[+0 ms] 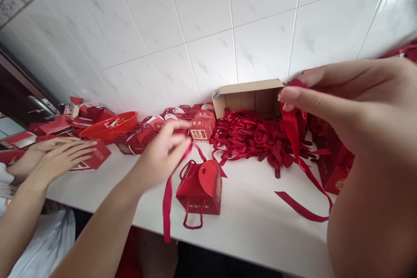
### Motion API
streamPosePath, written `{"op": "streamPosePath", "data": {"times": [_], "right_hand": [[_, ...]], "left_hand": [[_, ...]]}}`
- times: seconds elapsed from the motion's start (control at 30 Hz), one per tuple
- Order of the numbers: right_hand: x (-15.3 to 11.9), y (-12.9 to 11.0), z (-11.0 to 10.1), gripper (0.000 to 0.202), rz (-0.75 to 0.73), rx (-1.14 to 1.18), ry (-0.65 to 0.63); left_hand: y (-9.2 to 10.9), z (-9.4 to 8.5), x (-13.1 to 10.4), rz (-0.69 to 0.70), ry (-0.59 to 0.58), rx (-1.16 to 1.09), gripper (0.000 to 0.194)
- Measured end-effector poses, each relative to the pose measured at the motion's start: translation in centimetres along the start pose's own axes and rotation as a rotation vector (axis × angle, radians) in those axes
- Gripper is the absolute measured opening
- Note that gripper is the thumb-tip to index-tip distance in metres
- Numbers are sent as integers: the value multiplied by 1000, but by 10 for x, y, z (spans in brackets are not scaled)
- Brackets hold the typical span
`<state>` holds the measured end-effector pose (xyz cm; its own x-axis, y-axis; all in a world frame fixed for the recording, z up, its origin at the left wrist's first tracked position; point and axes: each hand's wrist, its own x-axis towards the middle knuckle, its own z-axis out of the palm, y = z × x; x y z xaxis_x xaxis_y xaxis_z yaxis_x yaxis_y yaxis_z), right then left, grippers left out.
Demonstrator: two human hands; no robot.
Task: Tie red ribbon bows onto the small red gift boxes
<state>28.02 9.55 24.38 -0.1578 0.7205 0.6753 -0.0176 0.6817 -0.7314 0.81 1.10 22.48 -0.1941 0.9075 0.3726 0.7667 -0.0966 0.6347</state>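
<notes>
My left hand [164,152] is closed on a red ribbon [167,208], whose long end hangs over the table's front edge. Just right of it a red gift box [203,189] with rope handles stands on the white table. At the right, raised high, my right hand [325,100] pinches another red ribbon [302,163] between thumb and fingers; its tail curls down onto the table. Behind the gift box lies a heap of red ribbons [247,134] spilling from an open cardboard box [250,95].
At the left, another person's hands [61,156] rest on a red box [99,154]. An orange basin [112,126] and rows of red boxes [143,137] line the tiled wall. More red boxes [332,165] stand at the right, partly behind my right hand.
</notes>
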Motion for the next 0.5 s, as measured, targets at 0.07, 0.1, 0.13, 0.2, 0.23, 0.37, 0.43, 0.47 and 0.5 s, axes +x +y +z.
{"op": "streamPosePath", "data": {"times": [0.07, 0.1, 0.13, 0.2, 0.23, 0.37, 0.43, 0.47, 0.5], "right_hand": [[-2, -5, 6, 20, 20, -97, 5], [-3, -7, 9, 20, 21, -140, 3], [-4, -9, 11, 19, 16, -171, 10], [-5, -11, 14, 17, -3, -195, 46], [-6, -12, 15, 16, -4, -198, 53], [-4, -7, 15, 19, 2, -156, -104], [-1, 1, 15, 29, -21, -162, -235], [0, 5, 16, 34, -30, -178, -281], [2, 9, 18, 36, -31, -203, -314]], "left_hand": [[19, -10, 55, 107, 108, -65, 35], [26, -14, 79, 139, 171, -69, 35], [29, -18, 100, 172, 191, -36, 38], [29, -24, 126, 244, 158, 145, 57], [24, -26, 132, 235, 139, 267, 59], [-14, -28, 101, -18, 45, 485, 45], [-37, -23, 64, -88, -57, 377, 41], [-48, -18, 43, -100, -69, 353, 39], [-57, -12, 24, -107, -117, 284, 34]]}}
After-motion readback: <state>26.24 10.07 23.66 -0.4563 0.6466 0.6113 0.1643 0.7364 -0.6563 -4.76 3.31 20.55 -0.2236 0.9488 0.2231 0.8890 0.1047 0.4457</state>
